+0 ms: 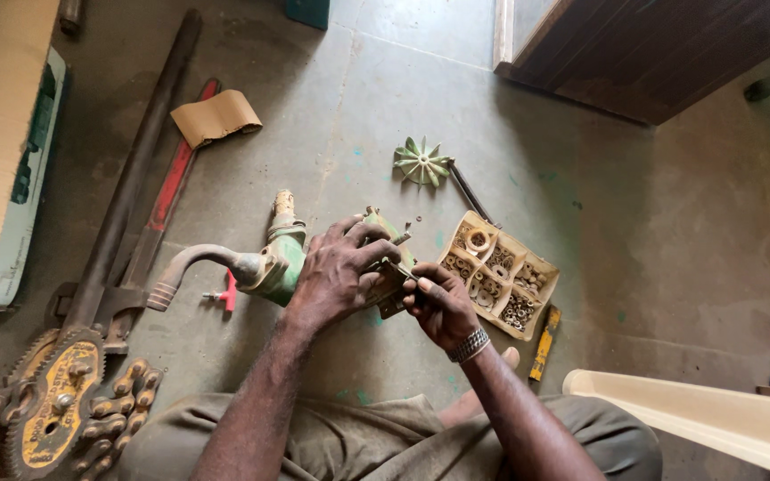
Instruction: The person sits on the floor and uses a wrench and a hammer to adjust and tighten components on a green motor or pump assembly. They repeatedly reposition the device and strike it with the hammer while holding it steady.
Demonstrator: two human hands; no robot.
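Left hand clasps the green pump body; right hand pinches a small tool against it; bare floor beyond.

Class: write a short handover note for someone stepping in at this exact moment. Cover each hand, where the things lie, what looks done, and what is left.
Left hand: grip wrapped over the green pump body, steadying it on the floor.
Right hand: fingertips pinching a small slim tool against the pump's end.
Compartment tray of washers and nuts lies just right of the hands; green fan impeller lies loose beyond it; yellow-handled tool sits by the tray.
Done: impeller is off.
Left: the pump's end is still being worked on; I cannot tell how far along.
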